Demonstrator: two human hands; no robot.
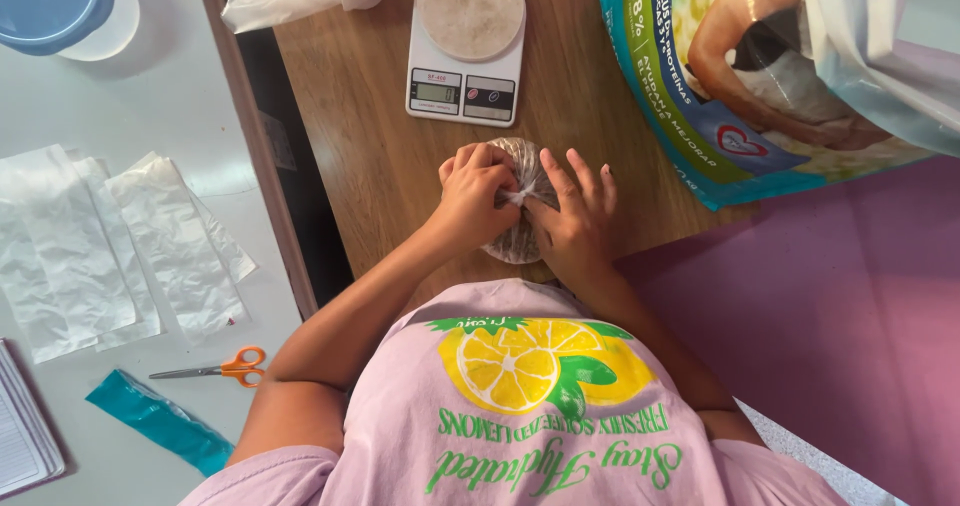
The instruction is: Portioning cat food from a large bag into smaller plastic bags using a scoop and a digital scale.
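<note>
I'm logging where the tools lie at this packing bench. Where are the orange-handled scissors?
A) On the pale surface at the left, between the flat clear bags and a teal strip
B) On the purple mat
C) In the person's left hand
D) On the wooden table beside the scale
A: the scissors lie on the pale surface, below the flat clear bags and above the teal strip, apart from both hands.

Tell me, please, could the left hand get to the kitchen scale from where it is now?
Probably yes. The left hand is busy pinching the small filled bag, but the scale sits just beyond it on the wooden table, with only bare wood between.
</note>
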